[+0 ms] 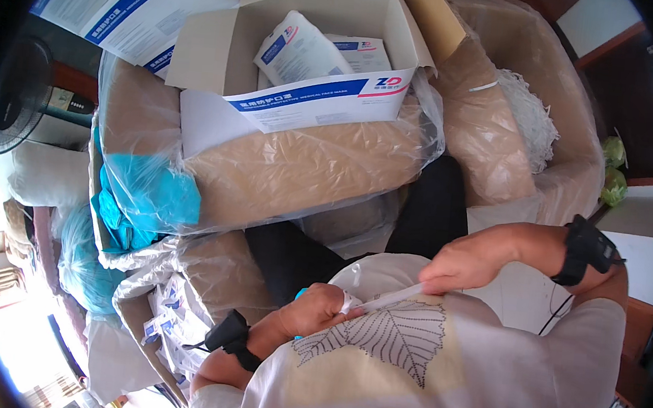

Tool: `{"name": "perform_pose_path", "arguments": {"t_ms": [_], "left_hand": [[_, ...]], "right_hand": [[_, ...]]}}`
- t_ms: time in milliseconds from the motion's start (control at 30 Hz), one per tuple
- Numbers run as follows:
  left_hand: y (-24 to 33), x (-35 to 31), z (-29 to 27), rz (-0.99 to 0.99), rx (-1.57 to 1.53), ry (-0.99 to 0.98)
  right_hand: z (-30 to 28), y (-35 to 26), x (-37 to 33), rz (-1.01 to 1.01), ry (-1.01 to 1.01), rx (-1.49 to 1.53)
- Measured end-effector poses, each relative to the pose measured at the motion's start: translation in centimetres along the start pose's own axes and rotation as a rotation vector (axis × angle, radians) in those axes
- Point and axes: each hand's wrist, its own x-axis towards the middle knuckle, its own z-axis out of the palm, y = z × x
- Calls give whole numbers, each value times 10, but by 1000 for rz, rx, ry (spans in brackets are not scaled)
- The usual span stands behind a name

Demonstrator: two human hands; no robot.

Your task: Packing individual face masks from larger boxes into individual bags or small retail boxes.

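A thin white strip runs left to right between both hands: left hand closed on its lower-left end, right hand pinching its upper-right end.

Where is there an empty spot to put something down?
Little bare room. The open cardboard box has space beside its white packets. The dark gap between the bagged tan bundles and the person's lap would let a hand through. Everywhere else, plastic bags crowd together. Both hands, left hand and right hand, hold a white strip.
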Motion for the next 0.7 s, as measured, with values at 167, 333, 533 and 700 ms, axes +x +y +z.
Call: {"name": "perform_pose_path", "arguments": {"t_ms": [167, 333, 533, 700], "left_hand": [[-2, -9, 13, -120, -144, 111], [-4, -9, 9, -103, -117, 65], [-1, -8, 9, -60, -53, 63], [6, -6, 6, -62, 5, 37]], "right_hand": [[-5, 19, -51, 232, -2, 119], [-2, 30, -60, 243, -64, 181], [-1, 42, -78, 309, -173, 412], [3, 45, -84, 337, -150, 448]]}}
